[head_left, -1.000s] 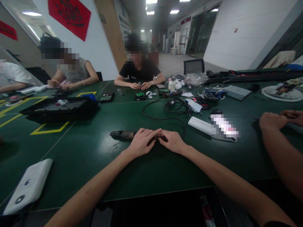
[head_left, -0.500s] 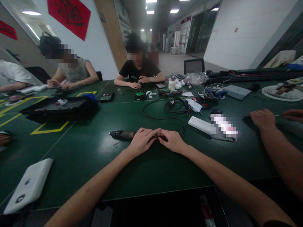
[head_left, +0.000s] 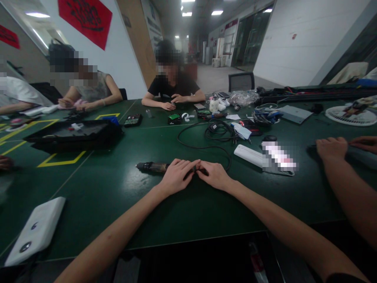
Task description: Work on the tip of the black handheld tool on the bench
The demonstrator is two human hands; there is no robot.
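A dark, pen-shaped power tool (head_left: 153, 167) lies on the green table with its tip to the left. My left hand (head_left: 178, 175) is wrapped over its body. At the tool's right end, my right hand (head_left: 213, 175) pinches the cord end, and the fingertips of both hands meet there. A black cable (head_left: 206, 147) runs from near my right hand up to a coil behind it. My fingers hide the rear part of the tool.
A black tray (head_left: 76, 135) stands at the left, a white power bank (head_left: 35, 232) at the near left. Right of my hands lie a white power strip (head_left: 250, 155) and a lit phone (head_left: 279, 155). Another person's hand (head_left: 331, 148) is at the right; other people sit across.
My hands and the tool have hardly moved. The other person's hands at the right have shifted slightly to the right, and a hand at the left edge has moved.
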